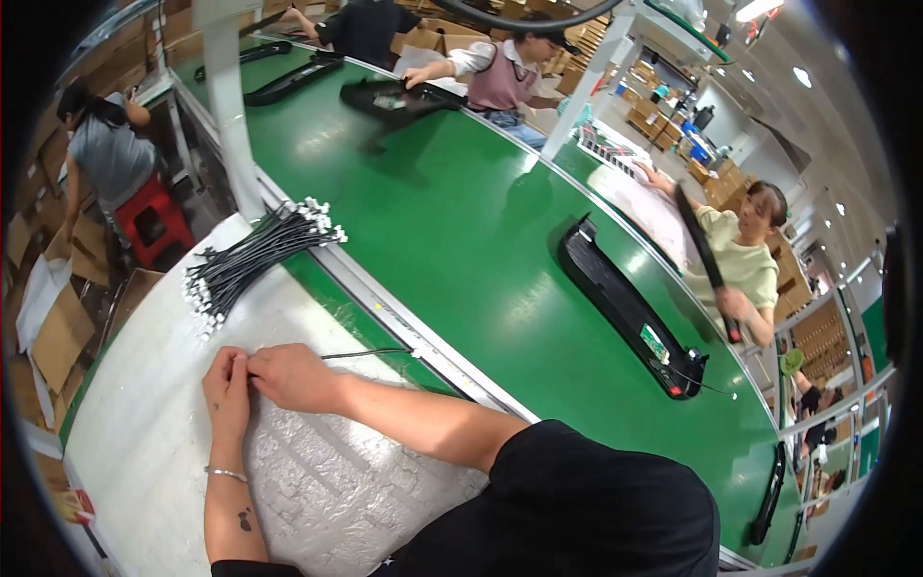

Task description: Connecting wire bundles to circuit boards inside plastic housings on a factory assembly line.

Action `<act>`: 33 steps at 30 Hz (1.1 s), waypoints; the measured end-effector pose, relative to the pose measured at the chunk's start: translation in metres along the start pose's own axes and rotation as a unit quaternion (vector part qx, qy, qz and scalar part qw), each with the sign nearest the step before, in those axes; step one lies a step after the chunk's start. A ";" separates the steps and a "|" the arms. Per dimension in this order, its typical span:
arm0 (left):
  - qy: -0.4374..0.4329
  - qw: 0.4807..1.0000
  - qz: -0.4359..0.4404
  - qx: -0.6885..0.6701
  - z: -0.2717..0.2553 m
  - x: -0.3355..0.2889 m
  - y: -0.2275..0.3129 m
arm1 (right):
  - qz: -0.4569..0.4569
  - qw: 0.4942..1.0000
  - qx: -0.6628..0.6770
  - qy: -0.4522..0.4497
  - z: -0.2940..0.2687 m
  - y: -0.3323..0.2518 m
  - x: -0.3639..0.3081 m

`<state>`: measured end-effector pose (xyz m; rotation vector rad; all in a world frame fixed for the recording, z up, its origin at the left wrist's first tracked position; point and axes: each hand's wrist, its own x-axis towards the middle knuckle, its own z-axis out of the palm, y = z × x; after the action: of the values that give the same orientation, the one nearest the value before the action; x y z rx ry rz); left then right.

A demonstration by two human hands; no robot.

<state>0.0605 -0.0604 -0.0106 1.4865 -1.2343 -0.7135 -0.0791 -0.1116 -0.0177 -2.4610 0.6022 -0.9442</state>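
Observation:
My left hand (228, 381) and my right hand (293, 378) meet over the pale worktop, fingers closed. A thin black cable (370, 353) runs out of my right hand to the right, its white connector end lying on the rail of the green conveyor. A short dark piece of it shows between my fingertips; the rest inside my hands is hidden. Just beyond them lies a bundle of black cables (264, 252) with white connectors at both ends.
On the green conveyor belt (433, 221) lies a long black plastic housing (625, 313) with a small green circuit board. More black housings (293, 79) sit farther up. Co-workers handle black parts across the belt. A white post (226, 115) rises beyond the bundle, near a red stool (159, 221).

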 end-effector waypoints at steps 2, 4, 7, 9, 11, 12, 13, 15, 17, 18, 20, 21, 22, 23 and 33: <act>0.006 1.000 0.009 0.020 -0.001 0.000 -0.003 | -0.010 1.000 0.008 -0.001 -0.003 -0.001 -0.001; 0.008 1.000 0.009 0.013 0.001 0.001 -0.013 | -0.007 1.000 0.004 -0.009 -0.004 -0.001 -0.003; 0.024 0.997 0.057 0.050 0.003 0.002 -0.016 | 0.000 0.998 -0.060 -0.009 -0.010 0.003 0.000; 0.012 0.999 0.029 0.042 0.002 0.002 -0.009 | 0.037 0.989 -0.143 -0.006 -0.022 0.006 0.012; 0.007 1.000 -0.005 0.025 0.003 0.000 -0.003 | 0.101 0.955 -0.276 -0.049 -0.052 0.004 0.046; 0.008 1.000 -0.004 0.030 0.005 0.003 0.001 | 0.098 0.951 -0.294 -0.010 -0.066 0.016 0.065; 0.006 0.999 -0.006 0.032 0.007 0.005 0.002 | 0.098 0.944 -0.313 0.027 -0.078 0.029 0.082; 0.009 1.000 -0.012 0.018 0.005 0.007 -0.001 | 0.094 0.923 -0.371 0.032 -0.102 0.045 0.120; 0.010 0.999 -0.001 0.048 0.002 0.008 -0.006 | 0.103 0.917 -0.384 0.027 -0.112 0.078 0.153; 0.024 0.999 -0.008 0.031 -0.003 0.006 -0.007 | 0.199 0.894 -0.401 -0.028 -0.112 0.098 0.174; 0.023 0.994 0.008 0.109 -0.009 -0.003 -0.003 | 0.218 0.886 -0.409 -0.026 -0.109 0.133 0.187; 0.067 0.994 0.000 0.082 -0.005 0.000 0.002 | 0.240 0.892 -0.383 -0.007 -0.114 0.155 0.189; 0.059 0.991 0.022 0.118 -0.004 -0.001 0.006 | 0.268 0.885 -0.381 -0.013 -0.118 0.161 0.191; 0.036 0.986 0.051 0.157 0.001 0.000 0.012 | 0.313 0.867 -0.387 -0.018 -0.129 0.177 0.194; 0.062 0.990 0.061 0.112 -0.001 -0.006 0.010 | 0.434 0.807 -0.391 -0.086 -0.110 0.214 0.194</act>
<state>0.0561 -0.0537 -0.0021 1.5957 -1.3312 -0.4046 -0.0766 -0.4147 0.0410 -2.3226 2.1297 -0.0631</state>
